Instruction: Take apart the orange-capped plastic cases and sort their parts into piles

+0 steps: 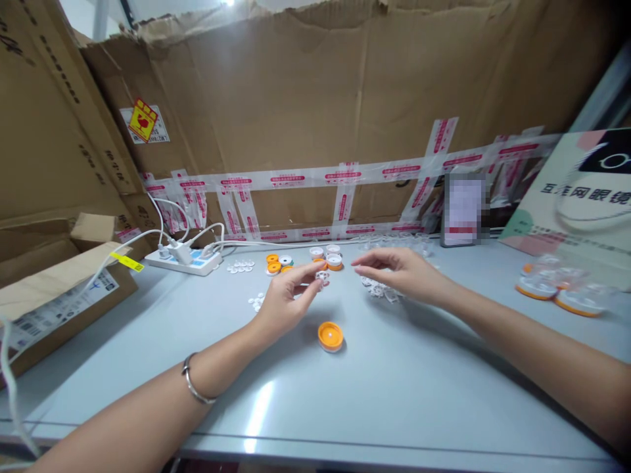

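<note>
My left hand [288,299] pinches a small white openwork plastic piece [323,278] between thumb and fingers, held above the table. To its right, my right hand [394,268] hovers with thumb and fingertips slightly apart and nothing visible between them. Just below that hand lies a pile of white openwork plastic pieces [382,291], partly covered by it. Nearer to me on the table sits a round orange cup with a white base [330,336], a small white dot at its centre. Behind my left hand are stacked orange and white round parts [274,264] and white-topped ones [334,259].
A power strip [190,261] with plugs and cables stands back left, beside an open cardboard box [64,295]. Small white discs [256,301] and clear rings [240,266] lie nearby. A phone [461,213] leans at the back. Orange-white parts [582,302] stand at right.
</note>
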{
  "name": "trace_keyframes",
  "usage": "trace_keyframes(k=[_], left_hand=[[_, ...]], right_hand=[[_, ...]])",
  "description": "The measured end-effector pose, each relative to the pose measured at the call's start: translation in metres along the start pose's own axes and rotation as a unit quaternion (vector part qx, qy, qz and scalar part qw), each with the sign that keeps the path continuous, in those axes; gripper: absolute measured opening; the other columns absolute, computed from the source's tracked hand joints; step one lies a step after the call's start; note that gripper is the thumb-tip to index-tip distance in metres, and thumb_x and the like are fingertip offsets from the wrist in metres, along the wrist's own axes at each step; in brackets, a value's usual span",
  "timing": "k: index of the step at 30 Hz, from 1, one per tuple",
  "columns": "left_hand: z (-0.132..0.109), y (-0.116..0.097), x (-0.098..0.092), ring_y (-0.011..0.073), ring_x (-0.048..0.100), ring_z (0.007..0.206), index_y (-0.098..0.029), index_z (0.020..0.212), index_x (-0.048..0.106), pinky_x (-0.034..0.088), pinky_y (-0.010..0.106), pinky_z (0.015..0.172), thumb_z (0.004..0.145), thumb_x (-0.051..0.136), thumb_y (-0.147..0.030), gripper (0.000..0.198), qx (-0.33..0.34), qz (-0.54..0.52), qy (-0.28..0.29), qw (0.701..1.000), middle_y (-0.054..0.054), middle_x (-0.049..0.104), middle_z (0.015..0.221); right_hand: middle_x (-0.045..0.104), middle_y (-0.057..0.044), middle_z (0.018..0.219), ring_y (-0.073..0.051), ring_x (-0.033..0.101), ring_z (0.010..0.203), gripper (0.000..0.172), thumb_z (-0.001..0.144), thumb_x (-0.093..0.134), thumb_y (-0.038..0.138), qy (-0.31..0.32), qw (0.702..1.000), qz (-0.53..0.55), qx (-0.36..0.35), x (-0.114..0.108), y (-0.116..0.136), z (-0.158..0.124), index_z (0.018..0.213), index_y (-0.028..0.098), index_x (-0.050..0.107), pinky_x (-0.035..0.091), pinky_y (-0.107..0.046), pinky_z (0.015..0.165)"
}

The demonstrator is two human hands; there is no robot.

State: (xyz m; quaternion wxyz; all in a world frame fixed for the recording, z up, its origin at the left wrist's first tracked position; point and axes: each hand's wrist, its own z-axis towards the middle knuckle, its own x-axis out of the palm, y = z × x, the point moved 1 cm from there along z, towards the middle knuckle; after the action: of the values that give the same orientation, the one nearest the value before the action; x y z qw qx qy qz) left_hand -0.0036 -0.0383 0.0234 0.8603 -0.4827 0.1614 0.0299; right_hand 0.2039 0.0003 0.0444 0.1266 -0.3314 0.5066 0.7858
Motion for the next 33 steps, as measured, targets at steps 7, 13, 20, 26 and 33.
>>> trace_keyframes(k=[7,13,20,26,33], left_hand=[[-0.001,0.003,0.006,0.0127,0.064,0.069,-0.015,0.086,0.052,0.053,0.027,0.068,0.076,0.061,-0.024,0.016,-0.068,-0.107,0.004,0.992,0.003,0.067,0.074],[-0.002,0.004,0.006,0.0154,0.065,0.08,-0.014,0.087,0.061,0.054,0.028,0.075,0.076,0.061,-0.023,0.014,-0.014,-0.023,-0.005,1.0,0.005,0.068,0.087],[-0.002,-0.004,0.006,0.0145,0.063,0.082,-0.019,0.09,0.066,0.054,0.024,0.067,0.075,0.063,-0.02,0.015,0.065,0.109,-0.013,0.992,0.003,0.068,0.09],[-0.002,-0.006,0.004,0.011,0.062,0.067,-0.017,0.09,0.065,0.053,0.023,0.065,0.075,0.063,-0.015,0.016,0.127,0.15,-0.018,0.98,0.003,0.068,0.083],[-0.002,-0.007,0.004,0.0127,0.062,0.07,-0.018,0.088,0.065,0.052,0.025,0.068,0.075,0.063,-0.015,0.013,0.15,0.168,-0.021,0.974,0.003,0.069,0.082]], right_hand=[[0.07,-0.003,0.095,-0.019,0.063,0.088,0.026,0.077,0.057,0.036,0.011,0.985,0.166,-0.053,0.038,0.015,-0.017,0.096,0.023,0.067,0.046,-0.032,0.081],[0.071,-0.002,0.087,-0.019,0.064,0.083,0.018,0.072,0.063,0.032,-0.023,0.972,0.234,-0.025,0.045,0.013,-0.016,0.085,0.022,0.07,0.048,-0.032,0.078],[0.072,-0.001,0.079,-0.017,0.065,0.077,0.015,0.065,0.069,0.031,-0.036,0.953,0.3,-0.003,0.047,0.012,-0.017,0.077,0.021,0.07,0.049,-0.03,0.075],[0.072,-0.002,0.08,-0.02,0.065,0.081,0.015,0.066,0.067,0.032,-0.05,0.958,0.282,-0.001,0.046,0.012,-0.016,0.075,0.021,0.071,0.048,-0.033,0.078],[0.072,-0.003,0.082,-0.02,0.065,0.083,0.019,0.065,0.069,0.035,-0.034,0.952,0.304,0.008,0.047,0.013,-0.017,0.078,0.022,0.07,0.048,-0.034,0.08]])
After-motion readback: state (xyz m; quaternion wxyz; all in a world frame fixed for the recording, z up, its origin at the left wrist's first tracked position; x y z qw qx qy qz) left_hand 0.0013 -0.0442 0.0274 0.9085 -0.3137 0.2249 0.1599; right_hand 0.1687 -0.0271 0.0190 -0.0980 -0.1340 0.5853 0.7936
